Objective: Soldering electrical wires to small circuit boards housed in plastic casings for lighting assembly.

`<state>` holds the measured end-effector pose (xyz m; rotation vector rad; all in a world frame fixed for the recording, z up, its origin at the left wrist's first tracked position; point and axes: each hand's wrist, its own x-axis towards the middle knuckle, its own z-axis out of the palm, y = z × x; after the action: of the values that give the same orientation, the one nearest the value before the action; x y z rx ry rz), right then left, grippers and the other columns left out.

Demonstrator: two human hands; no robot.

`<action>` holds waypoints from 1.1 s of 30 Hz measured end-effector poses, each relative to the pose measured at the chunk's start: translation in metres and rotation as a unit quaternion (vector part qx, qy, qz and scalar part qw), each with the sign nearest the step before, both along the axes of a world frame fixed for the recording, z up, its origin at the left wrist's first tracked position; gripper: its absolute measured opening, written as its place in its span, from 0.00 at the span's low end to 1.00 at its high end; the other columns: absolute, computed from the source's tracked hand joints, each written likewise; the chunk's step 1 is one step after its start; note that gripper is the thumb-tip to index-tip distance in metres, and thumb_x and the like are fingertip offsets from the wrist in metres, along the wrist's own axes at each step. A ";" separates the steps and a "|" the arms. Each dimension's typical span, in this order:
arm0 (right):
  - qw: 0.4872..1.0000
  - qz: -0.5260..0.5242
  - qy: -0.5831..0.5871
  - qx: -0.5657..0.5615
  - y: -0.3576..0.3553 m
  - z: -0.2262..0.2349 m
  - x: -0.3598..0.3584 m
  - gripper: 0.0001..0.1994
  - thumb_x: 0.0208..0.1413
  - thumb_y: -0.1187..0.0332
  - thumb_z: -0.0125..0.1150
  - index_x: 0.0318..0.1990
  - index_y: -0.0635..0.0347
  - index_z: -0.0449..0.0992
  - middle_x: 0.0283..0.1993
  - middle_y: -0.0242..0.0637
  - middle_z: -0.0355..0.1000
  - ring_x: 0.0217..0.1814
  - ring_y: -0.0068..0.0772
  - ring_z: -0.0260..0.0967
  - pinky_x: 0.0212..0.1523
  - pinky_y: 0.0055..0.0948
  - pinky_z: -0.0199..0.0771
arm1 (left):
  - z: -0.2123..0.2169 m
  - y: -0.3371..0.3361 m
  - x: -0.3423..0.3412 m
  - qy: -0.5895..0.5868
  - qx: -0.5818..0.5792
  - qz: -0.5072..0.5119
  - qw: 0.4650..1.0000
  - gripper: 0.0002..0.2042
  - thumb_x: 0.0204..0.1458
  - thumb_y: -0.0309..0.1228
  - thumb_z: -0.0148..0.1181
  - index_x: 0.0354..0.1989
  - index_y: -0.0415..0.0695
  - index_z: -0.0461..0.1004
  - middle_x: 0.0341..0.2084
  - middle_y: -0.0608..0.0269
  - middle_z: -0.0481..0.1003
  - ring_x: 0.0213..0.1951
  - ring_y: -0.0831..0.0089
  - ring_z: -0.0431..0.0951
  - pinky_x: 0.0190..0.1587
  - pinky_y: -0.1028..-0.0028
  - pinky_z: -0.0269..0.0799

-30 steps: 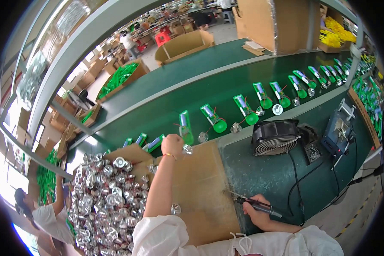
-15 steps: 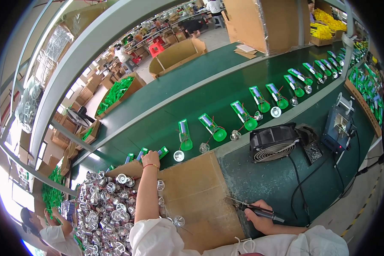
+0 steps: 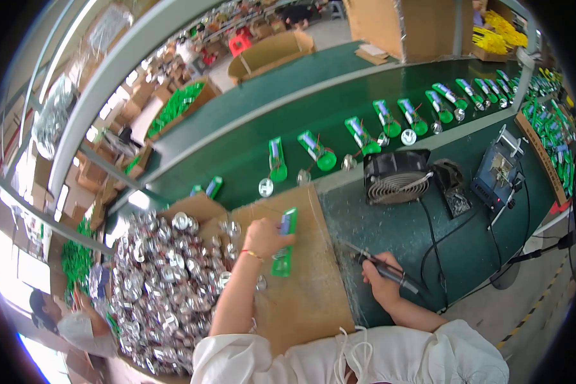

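Observation:
My left hand [image 3: 267,238] is closed on a green plastic flashlight casing [image 3: 281,265] with a pale purple cell inside, held over the brown cardboard sheet [image 3: 313,301]. My fingertips are partly hidden behind the hand. In my right hand [image 3: 384,281] is a soldering iron [image 3: 398,276] with a dark handle, its thin metal tip pointing left above the bench beside the cardboard's right edge. A large heap of shiny silver lamp reflectors [image 3: 166,281] with thin wires lies to the left of my left forearm.
Green casings with round reflectors [image 3: 318,152] line the green belt [image 3: 237,173] beyond the cardboard. A black fan [image 3: 398,178] and a blue solder-wire stand [image 3: 498,168] occupy the right bench, with cables running between. A co-worker [image 3: 77,320] sits at far left.
My left hand has come from the belt back over the cardboard, bringing a green casing. My right hand still holds the soldering iron. The whole view has shifted somewhat.

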<state>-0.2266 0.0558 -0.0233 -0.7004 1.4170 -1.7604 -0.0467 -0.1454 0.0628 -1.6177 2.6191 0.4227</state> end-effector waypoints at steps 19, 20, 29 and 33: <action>0.997 0.030 0.072 -0.007 0.008 -0.001 0.011 0.08 0.50 0.70 0.58 0.31 0.64 0.65 0.21 0.35 0.67 0.18 0.17 0.63 0.20 0.16 0.64 | -0.029 0.139 0.090 0.016 -0.238 0.110 0.965 0.10 0.41 0.26 0.54 0.34 0.50 0.73 0.51 0.61 0.63 0.49 0.62 0.66 0.45 0.66 0.66; 0.997 0.026 0.076 -0.002 0.009 0.000 0.010 0.08 0.50 0.71 0.58 0.31 0.64 0.65 0.21 0.35 0.67 0.18 0.17 0.63 0.20 0.16 0.65 | -0.030 0.141 0.089 -0.005 -0.263 0.048 0.963 0.09 0.41 0.27 0.53 0.33 0.50 0.73 0.52 0.62 0.62 0.51 0.61 0.64 0.49 0.62 0.61; 0.991 0.091 0.098 -0.022 0.014 0.013 0.017 0.08 0.49 0.72 0.59 0.31 0.66 0.66 0.22 0.36 0.69 0.20 0.19 0.66 0.20 0.17 0.67 | -0.039 0.129 0.054 0.354 -0.025 0.134 0.925 0.06 0.42 0.30 0.60 0.23 0.40 0.76 0.18 0.57 0.74 0.25 0.62 0.74 0.31 0.67 0.67; 0.983 0.133 0.126 -0.029 0.010 0.012 0.023 0.08 0.48 0.73 0.60 0.30 0.66 0.66 0.20 0.34 0.70 0.19 0.17 0.66 0.20 0.17 0.67 | -0.046 0.128 0.029 0.355 0.070 0.196 0.911 0.06 0.44 0.30 0.59 0.24 0.40 0.76 0.18 0.56 0.74 0.24 0.65 0.74 0.29 0.68 0.67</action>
<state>-0.2036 0.0656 -0.0115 -1.1229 1.3654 -1.5490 -0.0172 -0.0169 0.0171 -2.2678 2.5453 1.4265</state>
